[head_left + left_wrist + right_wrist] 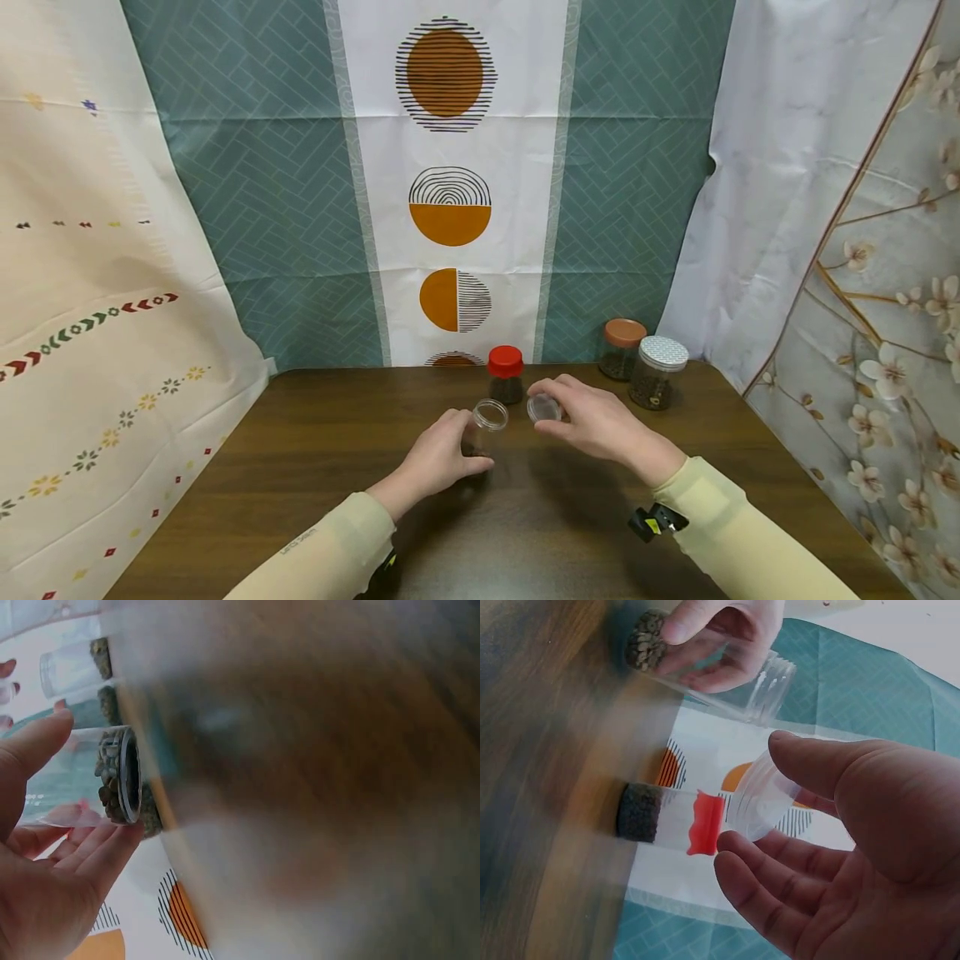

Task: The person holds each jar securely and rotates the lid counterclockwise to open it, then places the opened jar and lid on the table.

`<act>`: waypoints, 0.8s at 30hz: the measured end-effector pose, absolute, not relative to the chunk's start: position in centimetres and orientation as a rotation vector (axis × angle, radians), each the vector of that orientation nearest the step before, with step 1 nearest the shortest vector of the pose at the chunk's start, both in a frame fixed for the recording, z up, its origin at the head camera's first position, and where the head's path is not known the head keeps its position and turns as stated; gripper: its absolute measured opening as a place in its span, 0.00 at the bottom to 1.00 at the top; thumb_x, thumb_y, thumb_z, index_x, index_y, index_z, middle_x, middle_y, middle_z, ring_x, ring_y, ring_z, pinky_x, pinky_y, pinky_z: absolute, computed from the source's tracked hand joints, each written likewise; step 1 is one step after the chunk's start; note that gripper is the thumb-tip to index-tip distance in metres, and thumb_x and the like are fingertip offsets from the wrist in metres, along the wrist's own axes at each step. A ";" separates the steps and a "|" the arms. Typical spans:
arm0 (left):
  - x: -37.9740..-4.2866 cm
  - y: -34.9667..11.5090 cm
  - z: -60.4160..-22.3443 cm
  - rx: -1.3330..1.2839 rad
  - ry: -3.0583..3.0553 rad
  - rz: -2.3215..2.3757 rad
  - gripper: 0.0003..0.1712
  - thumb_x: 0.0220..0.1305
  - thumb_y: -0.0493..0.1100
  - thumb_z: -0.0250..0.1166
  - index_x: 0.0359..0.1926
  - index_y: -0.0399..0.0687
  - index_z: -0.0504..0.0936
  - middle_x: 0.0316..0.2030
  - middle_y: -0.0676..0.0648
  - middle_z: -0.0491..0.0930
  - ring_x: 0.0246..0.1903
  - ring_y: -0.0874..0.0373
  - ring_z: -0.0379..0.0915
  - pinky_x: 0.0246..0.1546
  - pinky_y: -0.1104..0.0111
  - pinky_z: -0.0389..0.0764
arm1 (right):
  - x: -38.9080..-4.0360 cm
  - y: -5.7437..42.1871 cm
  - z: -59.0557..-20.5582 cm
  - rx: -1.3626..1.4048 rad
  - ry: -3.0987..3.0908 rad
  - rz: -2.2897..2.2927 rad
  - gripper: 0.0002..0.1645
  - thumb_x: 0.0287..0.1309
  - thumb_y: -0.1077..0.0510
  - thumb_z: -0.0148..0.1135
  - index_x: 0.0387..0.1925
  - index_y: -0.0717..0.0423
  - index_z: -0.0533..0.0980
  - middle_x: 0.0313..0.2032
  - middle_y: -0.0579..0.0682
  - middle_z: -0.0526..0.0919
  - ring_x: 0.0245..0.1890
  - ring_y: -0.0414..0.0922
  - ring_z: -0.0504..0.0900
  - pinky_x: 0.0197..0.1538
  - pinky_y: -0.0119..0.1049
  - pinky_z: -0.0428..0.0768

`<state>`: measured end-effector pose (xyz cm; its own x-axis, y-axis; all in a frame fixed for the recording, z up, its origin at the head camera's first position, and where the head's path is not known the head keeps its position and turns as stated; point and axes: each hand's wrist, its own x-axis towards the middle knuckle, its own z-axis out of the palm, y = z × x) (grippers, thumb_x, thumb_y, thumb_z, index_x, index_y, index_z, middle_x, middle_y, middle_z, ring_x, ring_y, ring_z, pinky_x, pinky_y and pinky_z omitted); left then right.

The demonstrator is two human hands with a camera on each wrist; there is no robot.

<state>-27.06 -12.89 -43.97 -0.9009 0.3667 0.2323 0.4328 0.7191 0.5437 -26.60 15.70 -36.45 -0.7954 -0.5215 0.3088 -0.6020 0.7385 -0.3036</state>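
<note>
In the lower middle of the head view, a person's left hand grips a clear jar, fingers and thumb curled round its side. The jar has no lid on; its rim faces up near the centre of the frame, and small brown-grey pieces lie at its bottom. Whether its base touches the tabletop cannot be told.

To the right of the jar's mouth, the right hand pinches a clear round lid by its edge between thumb and fingers, apart from the jar and tilted.

Just behind the two hands, at the middle of the frame, stands a red-lidded jar with dark contents. At the right of the tabletop's far edge, a jar with an orange-brown lid and a jar with a white patterned lid stand side by side, both upright.

A teal and white hanging with orange circles fills the upper middle of the frame. Both forearms wear pale yellow sleeves, and a small black device sits at the right wrist.
</note>
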 end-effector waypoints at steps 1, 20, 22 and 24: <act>-27.0 -13.1 -43.8 -0.656 -2.809 -0.937 0.28 0.59 0.49 0.87 0.51 0.44 0.82 0.43 0.50 0.78 0.40 0.57 0.74 0.43 0.59 0.81 | -26.6 15.6 -36.5 0.898 -2.734 0.575 0.26 0.69 0.50 0.78 0.65 0.42 0.82 0.49 0.46 0.83 0.43 0.47 0.84 0.45 0.47 0.82; -28.0 -17.1 -43.8 -0.497 -2.745 -1.007 0.31 0.60 0.43 0.87 0.53 0.44 0.76 0.42 0.47 0.81 0.42 0.53 0.78 0.47 0.55 0.82 | -27.4 13.4 -37.2 0.965 -2.779 0.412 0.26 0.70 0.47 0.77 0.66 0.42 0.84 0.49 0.45 0.84 0.41 0.42 0.84 0.47 0.47 0.84; -28.1 -17.6 -43.8 -0.483 -2.743 -1.002 0.30 0.60 0.43 0.87 0.53 0.43 0.76 0.42 0.45 0.82 0.43 0.50 0.78 0.47 0.54 0.81 | -27.7 13.0 -37.3 0.977 -2.788 0.395 0.26 0.70 0.47 0.77 0.66 0.42 0.84 0.49 0.45 0.84 0.44 0.44 0.85 0.49 0.48 0.84; -28.2 -18.2 -43.8 -0.464 -2.739 -0.995 0.30 0.60 0.44 0.87 0.53 0.43 0.76 0.41 0.45 0.82 0.43 0.49 0.79 0.47 0.54 0.81 | -27.9 12.6 -37.4 0.995 -2.793 0.391 0.26 0.69 0.48 0.77 0.66 0.44 0.84 0.49 0.45 0.84 0.45 0.45 0.85 0.50 0.49 0.85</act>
<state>-28.17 -18.17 -43.77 -0.9329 0.2255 0.2807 0.3531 0.7255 0.5907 -27.89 12.62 -37.39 -0.7686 -0.5981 0.2269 -0.6374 0.7461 -0.1925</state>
